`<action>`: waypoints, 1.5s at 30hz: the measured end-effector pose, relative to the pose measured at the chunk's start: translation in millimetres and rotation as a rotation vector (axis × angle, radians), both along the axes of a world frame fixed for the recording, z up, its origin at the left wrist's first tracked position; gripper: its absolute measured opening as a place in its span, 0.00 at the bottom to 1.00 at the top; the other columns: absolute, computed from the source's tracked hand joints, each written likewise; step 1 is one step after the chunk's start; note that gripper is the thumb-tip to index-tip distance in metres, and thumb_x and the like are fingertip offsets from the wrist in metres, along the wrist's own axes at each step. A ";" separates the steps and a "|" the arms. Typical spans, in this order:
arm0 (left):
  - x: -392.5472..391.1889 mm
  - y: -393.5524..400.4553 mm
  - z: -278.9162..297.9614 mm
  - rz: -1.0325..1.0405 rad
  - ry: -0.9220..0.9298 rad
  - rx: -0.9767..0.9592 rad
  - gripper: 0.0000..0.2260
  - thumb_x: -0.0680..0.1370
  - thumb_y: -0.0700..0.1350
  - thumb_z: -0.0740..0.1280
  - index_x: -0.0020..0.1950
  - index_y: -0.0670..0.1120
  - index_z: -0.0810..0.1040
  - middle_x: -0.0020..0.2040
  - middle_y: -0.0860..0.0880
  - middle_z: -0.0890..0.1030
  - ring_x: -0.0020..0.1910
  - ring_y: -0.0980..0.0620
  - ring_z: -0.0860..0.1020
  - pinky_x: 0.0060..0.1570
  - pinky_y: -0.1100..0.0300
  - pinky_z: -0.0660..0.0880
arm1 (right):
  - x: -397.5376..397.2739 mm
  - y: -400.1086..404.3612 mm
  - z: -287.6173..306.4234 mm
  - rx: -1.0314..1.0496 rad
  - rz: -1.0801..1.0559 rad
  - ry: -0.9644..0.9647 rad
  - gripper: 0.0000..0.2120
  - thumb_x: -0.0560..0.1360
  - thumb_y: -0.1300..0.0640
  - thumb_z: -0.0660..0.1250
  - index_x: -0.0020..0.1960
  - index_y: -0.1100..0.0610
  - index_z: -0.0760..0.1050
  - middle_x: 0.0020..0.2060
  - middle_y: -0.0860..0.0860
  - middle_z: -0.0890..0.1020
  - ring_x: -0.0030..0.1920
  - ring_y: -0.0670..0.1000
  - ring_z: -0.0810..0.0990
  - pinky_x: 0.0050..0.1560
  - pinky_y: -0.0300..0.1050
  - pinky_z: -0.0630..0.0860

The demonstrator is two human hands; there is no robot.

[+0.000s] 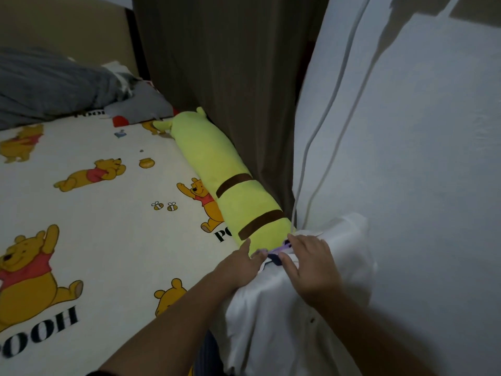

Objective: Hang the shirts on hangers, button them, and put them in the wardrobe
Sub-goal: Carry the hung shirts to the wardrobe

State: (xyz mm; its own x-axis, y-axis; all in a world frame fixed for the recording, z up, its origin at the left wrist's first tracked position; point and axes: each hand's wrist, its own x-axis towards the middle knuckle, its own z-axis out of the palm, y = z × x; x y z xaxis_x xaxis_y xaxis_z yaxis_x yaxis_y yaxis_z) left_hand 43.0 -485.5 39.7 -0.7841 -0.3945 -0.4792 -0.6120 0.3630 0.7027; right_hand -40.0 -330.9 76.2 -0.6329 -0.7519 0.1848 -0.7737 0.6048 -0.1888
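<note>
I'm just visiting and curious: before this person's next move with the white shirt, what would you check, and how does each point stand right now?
1. Both hands at the collar: ok. Left hand and right hand meet at the top of the white shirt.
2. Hanger inside the shirt: cannot tell; only a purple piece shows between the fingers.
3. Buttons fastened: cannot tell; one button shows, the placket is creased.
4. Shirt supported: ok, it lies at the edge of the bed.
5. Wardrobe within reach: cannot tell, none in view.
</note>
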 end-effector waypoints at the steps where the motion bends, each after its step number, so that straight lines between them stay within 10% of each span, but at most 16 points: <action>1: -2.3 0.4 -1.9 0.016 -0.029 0.054 0.38 0.77 0.68 0.53 0.79 0.51 0.45 0.77 0.43 0.61 0.73 0.43 0.64 0.70 0.50 0.62 | -1.7 2.1 -1.5 -0.025 0.011 -0.002 0.29 0.78 0.39 0.50 0.62 0.59 0.76 0.54 0.54 0.81 0.54 0.55 0.78 0.57 0.52 0.73; 10: -5.2 2.7 -10.1 0.117 -0.032 0.116 0.41 0.74 0.70 0.57 0.79 0.52 0.45 0.76 0.44 0.62 0.73 0.42 0.64 0.69 0.50 0.62 | -8.3 4.6 -9.5 -0.068 0.081 -0.008 0.28 0.79 0.42 0.52 0.62 0.62 0.76 0.55 0.55 0.81 0.54 0.56 0.78 0.55 0.54 0.74; 21: 13.0 5.2 30.2 0.258 0.260 -0.522 0.46 0.68 0.72 0.62 0.78 0.55 0.45 0.72 0.51 0.68 0.68 0.50 0.71 0.56 0.54 0.74 | -16.3 -6.6 38.2 -0.080 -0.030 -0.011 0.31 0.76 0.35 0.49 0.73 0.51 0.64 0.71 0.51 0.68 0.70 0.52 0.63 0.70 0.47 0.60; 30: 45.7 10.0 102.5 0.112 0.552 -0.798 0.44 0.71 0.70 0.61 0.78 0.56 0.44 0.72 0.55 0.65 0.67 0.55 0.68 0.57 0.62 0.70 | -16.2 -22.0 114.3 -0.124 0.112 0.012 0.45 0.69 0.40 0.70 0.77 0.51 0.49 0.73 0.49 0.63 0.72 0.50 0.60 0.70 0.45 0.61; 37: 60.5 16.6 136.1 0.008 0.763 -0.894 0.44 0.66 0.71 0.64 0.76 0.52 0.58 0.58 0.52 0.78 0.48 0.56 0.78 0.35 0.70 0.68 | -2.5 -1.4 134.5 -0.232 0.027 -0.085 0.60 0.64 0.43 0.77 0.75 0.46 0.32 0.60 0.52 0.74 0.57 0.52 0.73 0.58 0.46 0.74; 45: 66.1 39.9 171.2 -0.143 0.816 -0.876 0.44 0.67 0.71 0.64 0.77 0.54 0.55 0.60 0.53 0.75 0.49 0.57 0.75 0.38 0.72 0.69 | 34.8 44.3 169.3 -0.260 -0.089 -0.119 0.59 0.69 0.47 0.74 0.66 0.38 0.21 0.60 0.52 0.74 0.53 0.48 0.77 0.56 0.40 0.75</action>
State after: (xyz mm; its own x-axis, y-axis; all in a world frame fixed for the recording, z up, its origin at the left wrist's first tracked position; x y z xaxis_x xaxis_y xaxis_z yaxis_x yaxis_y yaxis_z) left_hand 109.1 -445.6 210.9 -0.7947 -0.2227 0.5647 -0.0175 0.9383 0.3454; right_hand -5.2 -286.6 245.5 -0.7228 -0.6297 0.2847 -0.6831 0.5887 -0.4322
